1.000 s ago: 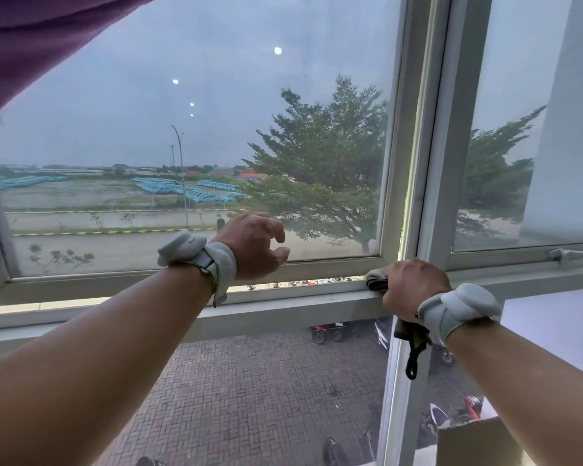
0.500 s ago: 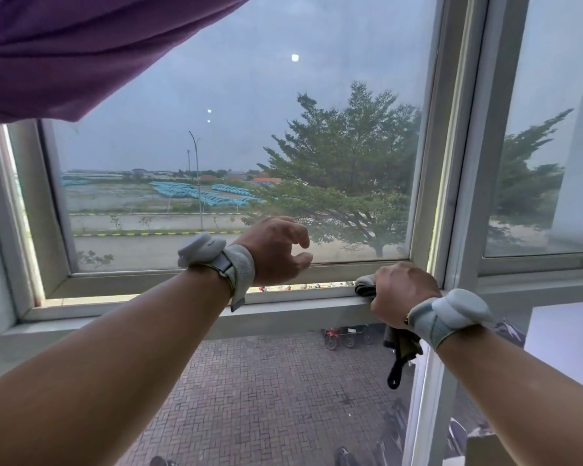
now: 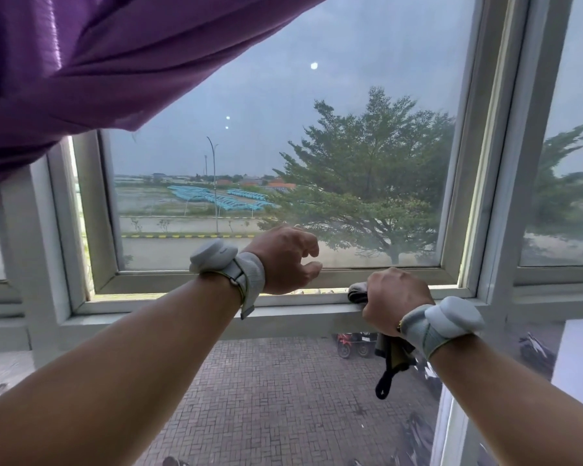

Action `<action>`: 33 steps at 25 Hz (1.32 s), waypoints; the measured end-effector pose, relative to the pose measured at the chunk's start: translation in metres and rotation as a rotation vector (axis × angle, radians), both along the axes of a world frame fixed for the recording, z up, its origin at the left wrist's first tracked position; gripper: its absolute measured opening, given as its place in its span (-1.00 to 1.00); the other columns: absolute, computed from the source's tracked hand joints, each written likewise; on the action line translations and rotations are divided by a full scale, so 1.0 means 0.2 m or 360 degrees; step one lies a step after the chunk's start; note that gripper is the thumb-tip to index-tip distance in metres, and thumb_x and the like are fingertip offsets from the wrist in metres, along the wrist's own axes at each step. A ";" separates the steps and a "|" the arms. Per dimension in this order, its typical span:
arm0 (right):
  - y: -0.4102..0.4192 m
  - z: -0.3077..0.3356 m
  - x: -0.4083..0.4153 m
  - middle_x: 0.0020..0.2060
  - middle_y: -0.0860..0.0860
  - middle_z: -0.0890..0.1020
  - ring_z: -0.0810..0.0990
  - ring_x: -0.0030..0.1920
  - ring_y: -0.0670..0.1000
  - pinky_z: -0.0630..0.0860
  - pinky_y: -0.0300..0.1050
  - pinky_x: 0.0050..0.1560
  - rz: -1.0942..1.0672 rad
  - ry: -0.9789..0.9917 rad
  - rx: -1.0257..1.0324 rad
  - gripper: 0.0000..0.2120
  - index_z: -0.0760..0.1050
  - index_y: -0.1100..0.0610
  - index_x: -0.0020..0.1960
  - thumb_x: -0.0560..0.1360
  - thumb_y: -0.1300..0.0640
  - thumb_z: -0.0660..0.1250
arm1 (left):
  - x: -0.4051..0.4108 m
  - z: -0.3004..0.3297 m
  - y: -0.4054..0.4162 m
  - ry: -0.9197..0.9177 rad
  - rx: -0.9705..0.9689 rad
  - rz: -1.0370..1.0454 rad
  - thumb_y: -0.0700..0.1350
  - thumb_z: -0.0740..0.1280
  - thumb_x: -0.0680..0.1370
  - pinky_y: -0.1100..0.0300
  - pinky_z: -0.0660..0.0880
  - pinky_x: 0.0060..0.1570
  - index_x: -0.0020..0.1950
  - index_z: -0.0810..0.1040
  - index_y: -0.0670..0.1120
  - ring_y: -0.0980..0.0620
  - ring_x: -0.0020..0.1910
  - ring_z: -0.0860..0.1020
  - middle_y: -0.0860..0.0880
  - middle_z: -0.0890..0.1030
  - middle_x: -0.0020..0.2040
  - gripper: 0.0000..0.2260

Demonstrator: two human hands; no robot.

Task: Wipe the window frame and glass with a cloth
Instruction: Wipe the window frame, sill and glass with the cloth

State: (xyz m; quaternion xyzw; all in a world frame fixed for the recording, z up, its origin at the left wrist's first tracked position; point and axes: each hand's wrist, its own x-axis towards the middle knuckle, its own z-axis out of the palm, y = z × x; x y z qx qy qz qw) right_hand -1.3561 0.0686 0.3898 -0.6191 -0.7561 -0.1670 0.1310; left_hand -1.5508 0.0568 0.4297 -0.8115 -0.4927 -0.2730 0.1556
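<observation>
A white window frame [image 3: 189, 280] surrounds a large glass pane [image 3: 283, 156] that looks out on a tree and a road. My right hand [image 3: 389, 302] grips a grey cloth [image 3: 357, 290] and presses it on the horizontal rail below the pane, right of centre. A dark loop of the cloth hangs below my fist. My left hand [image 3: 283, 258] rests against the pane's lower frame bar with curled fingers and holds nothing. Both wrists carry grey bands with white pods.
A purple curtain [image 3: 98, 62] hangs across the upper left and covers part of the glass. A white vertical post [image 3: 512, 196] separates this pane from another pane [image 3: 566, 163] on the right. Below the rail, lower glass shows a brick yard with parked motorbikes.
My right hand has slid the cloth leftward along the rail, away from the vertical post. The view has turned left, so more curtain and the left frame side show.
</observation>
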 end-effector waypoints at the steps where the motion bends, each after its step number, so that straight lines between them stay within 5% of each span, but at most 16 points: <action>1: 0.00 -0.01 -0.02 0.04 0.07 0.62 0.59 0.05 0.10 0.49 -0.12 -0.02 -0.0006 -0.0008 0.0001 -0.75 0.55 0.07 0.07 0.45 0.08 0.22 | -0.01 0.00 -0.01 0.0001 -0.0010 0.0005 0.03 0.34 0.50 0.20 0.49 -0.06 0.05 0.62 -0.06 0.06 -0.15 0.48 0.08 0.53 -0.16 -0.77; 17: -0.11 -0.04 -0.39 0.02 0.07 0.61 0.57 0.03 0.09 0.48 -0.10 -0.03 0.0328 -0.0019 -0.0012 -0.72 0.55 0.07 0.10 0.44 0.07 0.20 | -0.30 -0.01 -0.10 -0.0028 -0.0032 0.0369 0.11 0.30 0.51 0.13 0.52 0.03 0.04 0.60 -0.01 0.03 -0.09 0.52 0.07 0.58 -0.10 -0.75; 25: -0.22 -0.04 -0.80 -0.04 0.09 0.61 0.60 -0.02 0.15 0.41 -0.10 -0.15 0.0682 -0.0077 0.0054 -0.70 0.58 0.04 0.12 0.45 0.09 0.22 | -0.57 0.01 -0.21 -0.0104 -0.0138 0.0624 0.22 0.17 0.55 0.14 0.43 -0.11 -0.20 0.51 0.03 -0.02 -0.15 0.47 0.02 0.53 -0.20 -0.68; 33: -0.36 -0.04 -1.31 -0.08 0.10 0.63 0.62 -0.08 0.13 0.44 -0.14 -0.19 0.0972 -0.0042 0.0090 -0.78 0.57 0.16 0.06 0.48 0.15 0.24 | -0.88 0.00 -0.36 -0.0172 -0.0152 0.0778 0.24 0.14 0.55 0.09 0.48 -0.02 -0.11 0.56 0.01 -0.03 -0.09 0.51 0.02 0.54 -0.16 -0.64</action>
